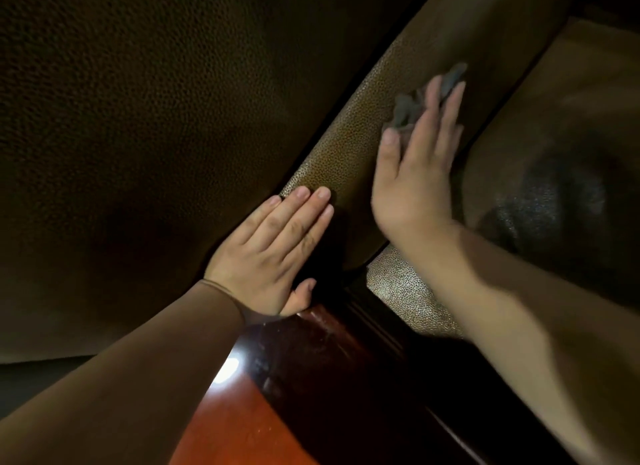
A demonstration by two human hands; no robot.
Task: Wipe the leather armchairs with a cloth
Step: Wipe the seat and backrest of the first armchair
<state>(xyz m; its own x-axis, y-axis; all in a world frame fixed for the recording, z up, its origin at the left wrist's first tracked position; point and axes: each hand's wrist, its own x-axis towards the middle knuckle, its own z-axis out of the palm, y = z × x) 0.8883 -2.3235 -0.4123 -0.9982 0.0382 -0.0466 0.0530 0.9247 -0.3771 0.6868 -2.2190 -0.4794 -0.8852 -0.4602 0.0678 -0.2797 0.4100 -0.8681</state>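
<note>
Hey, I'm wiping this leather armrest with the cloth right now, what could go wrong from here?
1. The cloth is bunched under only the fingertips of the right hand, so it may slip out or bare fingers may smear the leather armrest.
2. The left hand rests flat on the leather, likely leaving prints on it.
3. The dark gap beside the armrest is hard to see into and may get skipped.

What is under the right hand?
A grey cloth lies under the right hand, pressed flat on the leather armrest. Its edges show past the fingers; the rest is covered.
</note>
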